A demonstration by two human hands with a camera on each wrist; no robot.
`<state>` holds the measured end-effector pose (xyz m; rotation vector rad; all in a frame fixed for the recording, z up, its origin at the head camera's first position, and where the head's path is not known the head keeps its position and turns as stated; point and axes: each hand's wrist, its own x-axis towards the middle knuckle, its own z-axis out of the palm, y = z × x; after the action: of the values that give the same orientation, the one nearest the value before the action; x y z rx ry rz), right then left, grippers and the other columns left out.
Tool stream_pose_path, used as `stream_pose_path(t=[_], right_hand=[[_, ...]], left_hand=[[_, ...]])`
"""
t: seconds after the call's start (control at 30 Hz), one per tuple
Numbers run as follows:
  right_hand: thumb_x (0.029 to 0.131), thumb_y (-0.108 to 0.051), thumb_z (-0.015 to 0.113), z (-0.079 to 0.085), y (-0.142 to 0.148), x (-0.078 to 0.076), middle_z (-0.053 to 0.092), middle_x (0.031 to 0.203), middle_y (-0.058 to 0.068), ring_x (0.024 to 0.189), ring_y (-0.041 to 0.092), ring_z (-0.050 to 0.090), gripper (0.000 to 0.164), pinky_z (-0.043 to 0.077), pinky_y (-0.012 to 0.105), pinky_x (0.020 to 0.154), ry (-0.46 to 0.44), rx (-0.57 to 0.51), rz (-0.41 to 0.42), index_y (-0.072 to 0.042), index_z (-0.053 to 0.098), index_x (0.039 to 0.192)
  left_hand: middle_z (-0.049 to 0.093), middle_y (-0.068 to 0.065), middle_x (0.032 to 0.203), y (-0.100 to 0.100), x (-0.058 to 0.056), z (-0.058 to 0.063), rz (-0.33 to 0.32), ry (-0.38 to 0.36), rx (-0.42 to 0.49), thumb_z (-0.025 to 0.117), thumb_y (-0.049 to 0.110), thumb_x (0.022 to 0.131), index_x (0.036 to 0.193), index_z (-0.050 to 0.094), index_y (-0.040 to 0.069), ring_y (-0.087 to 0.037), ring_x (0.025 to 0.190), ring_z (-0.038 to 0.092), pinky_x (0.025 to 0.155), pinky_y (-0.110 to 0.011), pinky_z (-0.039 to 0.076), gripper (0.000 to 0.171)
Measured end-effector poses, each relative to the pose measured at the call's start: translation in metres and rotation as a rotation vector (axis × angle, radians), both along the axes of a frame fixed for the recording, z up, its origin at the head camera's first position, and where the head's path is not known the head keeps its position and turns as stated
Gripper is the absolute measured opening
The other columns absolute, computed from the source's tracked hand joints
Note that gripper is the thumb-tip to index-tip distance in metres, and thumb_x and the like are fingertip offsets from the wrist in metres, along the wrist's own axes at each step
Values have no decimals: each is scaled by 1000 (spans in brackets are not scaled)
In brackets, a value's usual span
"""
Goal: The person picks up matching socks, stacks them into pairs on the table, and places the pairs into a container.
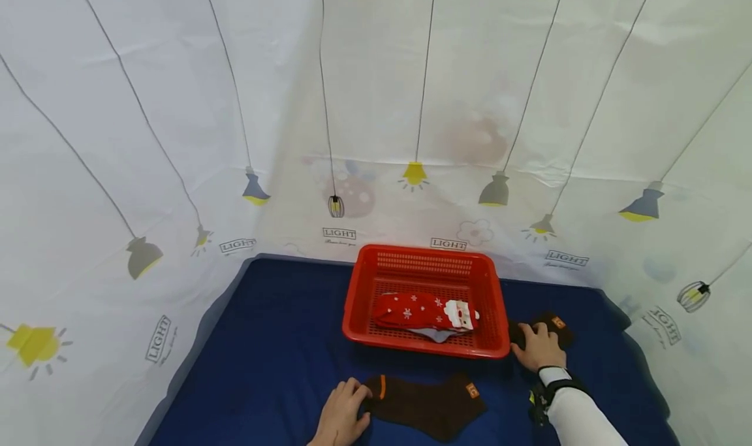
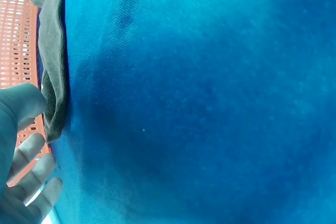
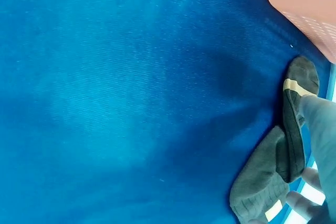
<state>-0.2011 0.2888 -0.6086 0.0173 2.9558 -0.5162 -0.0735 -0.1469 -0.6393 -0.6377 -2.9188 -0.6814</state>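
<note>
A brown ankle sock (image 1: pixel 425 403) with orange marks lies spread in front of the red basket. My left hand (image 1: pixel 342 412) is at its left end, fingertips right at the edge; in the left wrist view the thumb (image 2: pixel 26 100) overlaps the sock (image 2: pixel 52 51) and the fingers are spread apart. To the right of the basket lies a second brown sock (image 1: pixel 555 328), folded over on itself. My right hand (image 1: pixel 540 348) rests on it from above. The right wrist view has the thumb against the sock (image 3: pixel 260 177) near its orange band, fingers loosely bent at its side.
Inside the red plastic basket (image 1: pixel 351 315) lie red Christmas socks (image 1: pixel 411 310) with a Santa face, a grey piece beneath them. A dark blue cloth (image 1: pixel 264 354) covers the table. White sheeting (image 1: pixel 376 106) printed with hanging lamps surrounds its back and sides.
</note>
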Motion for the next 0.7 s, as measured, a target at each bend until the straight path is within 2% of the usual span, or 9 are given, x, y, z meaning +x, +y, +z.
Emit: stream_pose_path(t=[0.13,0.23,0.43,0.57,0.7], right_hand=[[96,-28,65,2,1,-4,35,139,41,125,67,37,57,45,76,85,-13,-14,4,5,49,139],[97,-29,64,1,1,-8,34,140,41,126,69,35,58,44,77,86,-36,-25,10,5,48,140],[96,-28,64,-11,2,-6,34,133,44,109,71,46,59,47,73,82,-101,-51,-16,8,46,139],[95,-25,65,-19,3,-3,35,128,45,102,70,49,57,49,72,80,-85,-60,-27,10,47,136],[93,-21,66,-21,2,-1,35,124,46,101,70,47,52,48,72,81,-56,-76,-27,12,49,130]], left_hand=[[51,4,90,2,-1,3,18,-51,-1,83,15,79,99,69,16,-11,74,45,65,-30,42,24],[50,4,90,2,-1,6,30,-60,2,83,14,79,99,69,16,-11,73,44,65,-29,42,25],[50,5,89,5,1,6,33,-36,15,83,13,78,97,68,16,-10,72,44,64,-29,41,25],[50,5,90,8,1,5,32,-26,16,83,14,77,97,68,16,-10,74,45,65,-29,42,25],[51,5,90,12,0,5,33,-60,9,83,14,78,98,69,16,-10,75,46,66,-29,42,25]])
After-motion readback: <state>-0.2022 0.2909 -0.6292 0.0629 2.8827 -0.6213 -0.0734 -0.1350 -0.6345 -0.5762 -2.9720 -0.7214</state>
